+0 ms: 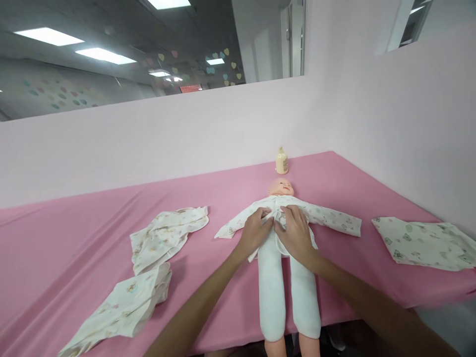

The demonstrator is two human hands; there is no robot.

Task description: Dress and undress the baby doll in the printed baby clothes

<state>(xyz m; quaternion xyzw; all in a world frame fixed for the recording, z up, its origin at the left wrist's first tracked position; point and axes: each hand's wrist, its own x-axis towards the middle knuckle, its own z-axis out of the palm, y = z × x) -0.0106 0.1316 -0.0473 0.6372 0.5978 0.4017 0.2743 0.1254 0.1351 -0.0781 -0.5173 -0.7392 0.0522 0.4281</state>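
A baby doll (271,292) lies on its back with its head toward the wall, its white cloth legs pointing at me and its feet hanging past the table edge. It wears a white printed baby shirt (332,218) with both sleeves spread wide. At the chest my left hand (256,229) has its fingers curled on the front of the shirt. Beside it, thumbs nearly touching, my right hand (296,233) pinches the cloth too. The exact bit of fabric between the fingers is partly hidden by the hands.
A pink sheet (223,292) covers the table. Behind the doll's head stands a cream pump bottle (281,162). Printed baby clothes (167,233) and a folded printed garment (126,302) lie at left, another folded printed cloth (427,243) at right. Walls border the back and right.
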